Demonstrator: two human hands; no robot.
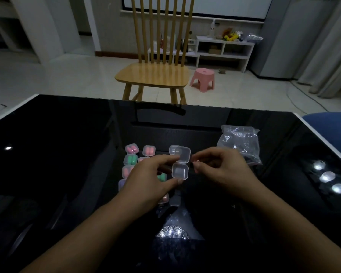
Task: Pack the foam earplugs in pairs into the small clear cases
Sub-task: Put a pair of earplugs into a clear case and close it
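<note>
- Fingers and thumb of the left hand (150, 178) pinch an open clear case (180, 164) above the black glass table (57, 144); its empty base sits nearer the wrist and its hinged lid stands up behind.
- Right hand (222, 168) hovers just right of the case with fingers curled inward toward the thumb; whether they hold an earplug cannot be told in the dim light.
- Another empty clear case (174, 149) lies on the table right behind the held lid.
- Filled cases sit in a cluster under and behind the left hand, partly hidden by it: a pink-filled case (132, 149) and a second pink one (149, 150) at the far row, a green-filled case (130, 159) in front of them, more below.
- Crumpled clear plastic bag (239, 142) lies on the table beyond the right hand.
- Wooden chair (156, 71) stands past the table's far edge, with a pink stool (203, 78) to its right on the floor.
</note>
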